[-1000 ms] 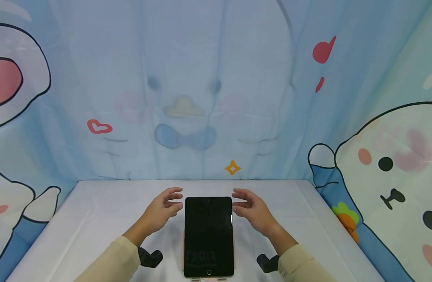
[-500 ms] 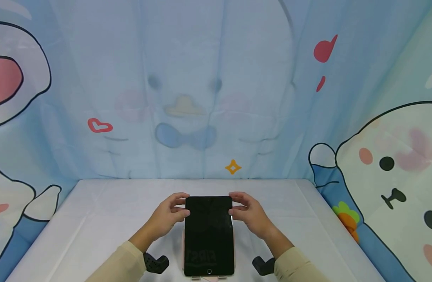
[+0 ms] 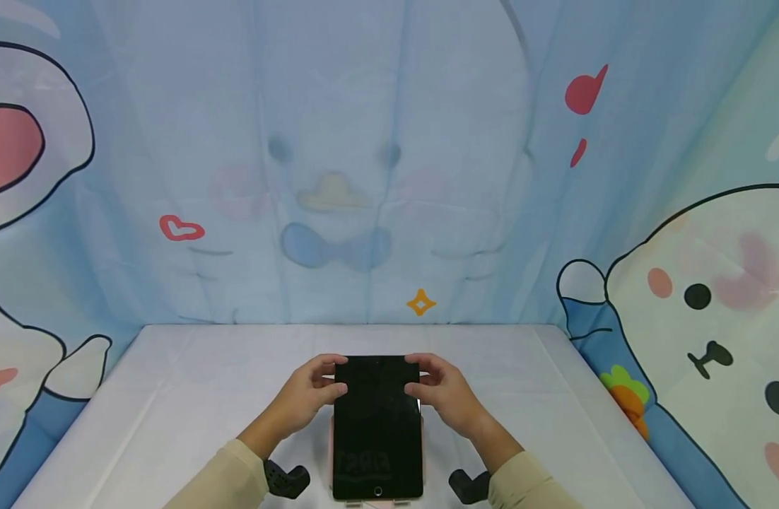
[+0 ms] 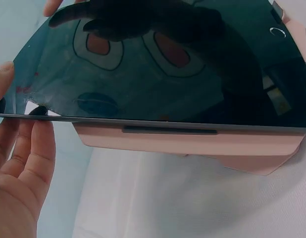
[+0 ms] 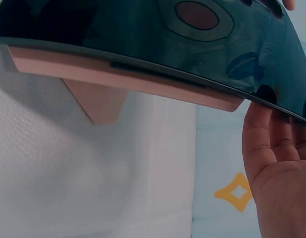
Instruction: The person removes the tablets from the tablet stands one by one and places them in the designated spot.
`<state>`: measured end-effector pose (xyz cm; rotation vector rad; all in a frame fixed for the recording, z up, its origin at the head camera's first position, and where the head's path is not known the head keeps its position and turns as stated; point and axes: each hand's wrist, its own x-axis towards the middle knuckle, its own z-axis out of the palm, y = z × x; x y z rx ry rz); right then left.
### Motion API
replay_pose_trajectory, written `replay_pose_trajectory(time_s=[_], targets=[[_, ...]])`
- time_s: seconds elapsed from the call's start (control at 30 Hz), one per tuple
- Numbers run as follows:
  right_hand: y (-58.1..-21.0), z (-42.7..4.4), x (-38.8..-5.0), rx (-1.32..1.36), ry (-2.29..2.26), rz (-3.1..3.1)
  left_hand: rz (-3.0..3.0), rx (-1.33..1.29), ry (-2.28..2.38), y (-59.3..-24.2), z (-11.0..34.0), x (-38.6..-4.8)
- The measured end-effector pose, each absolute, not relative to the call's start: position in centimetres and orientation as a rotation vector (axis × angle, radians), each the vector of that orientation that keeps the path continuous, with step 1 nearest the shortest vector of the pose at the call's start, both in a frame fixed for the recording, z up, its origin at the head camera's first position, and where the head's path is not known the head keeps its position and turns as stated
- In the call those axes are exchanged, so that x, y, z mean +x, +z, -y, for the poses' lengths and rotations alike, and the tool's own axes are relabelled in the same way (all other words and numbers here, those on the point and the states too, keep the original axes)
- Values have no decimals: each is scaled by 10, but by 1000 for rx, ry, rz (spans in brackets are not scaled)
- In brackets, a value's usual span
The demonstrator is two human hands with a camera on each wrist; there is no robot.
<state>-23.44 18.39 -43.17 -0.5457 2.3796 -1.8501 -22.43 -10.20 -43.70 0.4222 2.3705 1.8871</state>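
A black tablet (image 3: 377, 438) with a dark, reflective screen rests on a pink stand (image 4: 192, 140). My left hand (image 3: 302, 397) pinches its upper left edge, thumb on the screen side and fingers behind. On the opposite edge my right hand (image 3: 452, 397) grips in the same way. In the left wrist view the fingers (image 4: 39, 153) pass behind the tablet's edge. The right wrist view shows the right hand (image 5: 281, 168) with fingers reaching behind the tablet too.
A white-covered table (image 3: 224, 382) lies beneath the stand. Behind it hangs a light blue cartoon curtain (image 3: 338, 85). A black device (image 3: 288, 481) is at the left wrist and another (image 3: 469, 486) at the right.
Both hands have moved inward from beside the tablet and now grip its upper side edges. The tablet looks to be in the same place.
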Motion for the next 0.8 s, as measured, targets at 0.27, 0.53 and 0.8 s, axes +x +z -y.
replay_pose_trajectory(time_s=[0.27,0.53,0.8], targets=[[-435,-181,-234,-532,-1838,-2389,-2383,433,1863,-440,101,-225],[-436,-178,-233,-491,-1848,-2398,-2362,452,1863,-442,99,-226],[-441,-175,-233,-451,-1889,-2403,-2344,449,1891,-442,97,-228]])
